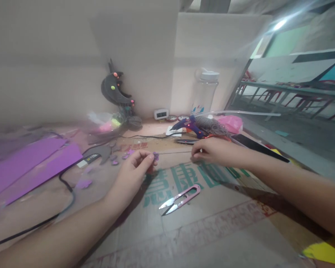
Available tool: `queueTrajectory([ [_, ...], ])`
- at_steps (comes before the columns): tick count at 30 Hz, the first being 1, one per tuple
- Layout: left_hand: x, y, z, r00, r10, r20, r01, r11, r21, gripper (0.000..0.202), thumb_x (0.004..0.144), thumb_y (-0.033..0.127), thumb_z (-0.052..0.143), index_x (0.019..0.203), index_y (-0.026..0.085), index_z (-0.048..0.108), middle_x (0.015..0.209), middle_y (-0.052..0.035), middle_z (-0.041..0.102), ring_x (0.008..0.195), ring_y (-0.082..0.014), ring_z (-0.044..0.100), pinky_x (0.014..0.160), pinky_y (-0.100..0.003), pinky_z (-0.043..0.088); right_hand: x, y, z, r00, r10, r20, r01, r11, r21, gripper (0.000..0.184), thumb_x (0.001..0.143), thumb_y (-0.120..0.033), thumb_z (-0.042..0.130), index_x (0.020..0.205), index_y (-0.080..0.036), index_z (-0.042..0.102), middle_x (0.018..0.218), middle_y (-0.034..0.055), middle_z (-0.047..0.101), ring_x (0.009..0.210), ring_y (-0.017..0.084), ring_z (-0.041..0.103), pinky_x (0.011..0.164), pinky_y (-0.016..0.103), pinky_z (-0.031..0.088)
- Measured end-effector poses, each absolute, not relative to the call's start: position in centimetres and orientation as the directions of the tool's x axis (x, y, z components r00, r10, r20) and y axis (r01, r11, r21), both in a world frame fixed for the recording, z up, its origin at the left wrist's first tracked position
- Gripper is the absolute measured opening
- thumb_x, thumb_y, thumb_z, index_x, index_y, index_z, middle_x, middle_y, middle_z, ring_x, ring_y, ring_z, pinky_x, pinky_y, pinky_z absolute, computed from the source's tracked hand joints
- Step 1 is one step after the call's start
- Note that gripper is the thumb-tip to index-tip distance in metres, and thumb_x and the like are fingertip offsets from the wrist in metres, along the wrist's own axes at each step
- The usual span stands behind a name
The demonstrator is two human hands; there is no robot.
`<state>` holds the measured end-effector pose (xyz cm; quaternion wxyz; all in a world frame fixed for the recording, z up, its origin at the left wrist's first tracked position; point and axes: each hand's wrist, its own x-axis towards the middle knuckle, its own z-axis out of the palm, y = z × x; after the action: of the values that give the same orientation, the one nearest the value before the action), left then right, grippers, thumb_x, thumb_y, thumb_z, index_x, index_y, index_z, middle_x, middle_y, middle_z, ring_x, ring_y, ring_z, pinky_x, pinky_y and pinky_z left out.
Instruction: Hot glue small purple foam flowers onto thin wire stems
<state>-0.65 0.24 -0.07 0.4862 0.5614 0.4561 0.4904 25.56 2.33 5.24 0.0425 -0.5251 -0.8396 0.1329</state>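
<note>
A small purple foam piece [156, 156] is pinched between the thumb and fingers of my left hand [139, 162]. My right hand [205, 150] hovers over the cardboard with its fingertips brought together; what they hold, if anything, is too small to make out. Between the two hands runs a thin grey line, and I cannot tell whether it is yarn or a cardboard seam. Pink-handled thread snips [181, 199] lie on the cardboard [145, 230] in front of both hands, blades pointing left. Just behind my right hand are scissors [185, 141] and a blue glue gun [191, 126].
Purple foam sheets [44, 163] and a foam flower [83, 184] lie at left, near a black cable [67, 182]. At the back stand a dark crescent ornament [114, 89], a small clock [161, 114], a clear bottle [206, 93] and grey yarn [212, 125]. Yellow foam [326, 253] sits front right.
</note>
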Motion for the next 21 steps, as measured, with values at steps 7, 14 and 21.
queueTrajectory([
  [7,-0.5,0.1,0.1,0.119,0.986,0.12,0.063,-0.128,0.99,0.024,0.08,0.039,0.065,0.075,0.017,0.059,0.068,0.0025,0.059,0.062,-0.0109,0.053,0.061,-0.023,0.042,30.4,5.5,7.0,-0.257,0.963,-0.076,0.966,0.254,-0.046,0.028,0.09,-0.036,0.048,0.082,-0.018,0.068,0.085,0.0091,0.071,0.075,0.022,0.062,0.065,0.03,0.039],
  [14,-0.3,0.0,0.3,0.17,0.98,0.103,0.084,-0.118,0.989,0.025,0.081,0.041,0.064,0.077,0.016,0.057,0.071,0.0015,0.059,0.062,-0.0108,0.052,0.062,-0.023,0.042,27.9,1.2,10.5,-0.209,0.861,0.464,0.897,0.358,-0.26,0.031,0.094,-0.035,0.042,0.089,-0.021,0.069,0.087,0.0069,0.069,0.079,0.022,0.061,0.07,0.033,0.042],
  [21,-0.5,-0.2,0.4,0.189,0.97,0.154,0.156,-0.185,0.97,0.026,0.081,0.042,0.063,0.077,0.017,0.06,0.07,-0.0003,0.061,0.064,-0.0133,0.055,0.062,-0.025,0.044,25.9,-3.5,11.9,-0.2,0.673,0.712,0.719,0.594,-0.36,0.022,0.095,-0.032,0.051,0.082,-0.028,0.068,0.084,0.0036,0.066,0.079,0.022,0.061,0.073,0.036,0.045],
])
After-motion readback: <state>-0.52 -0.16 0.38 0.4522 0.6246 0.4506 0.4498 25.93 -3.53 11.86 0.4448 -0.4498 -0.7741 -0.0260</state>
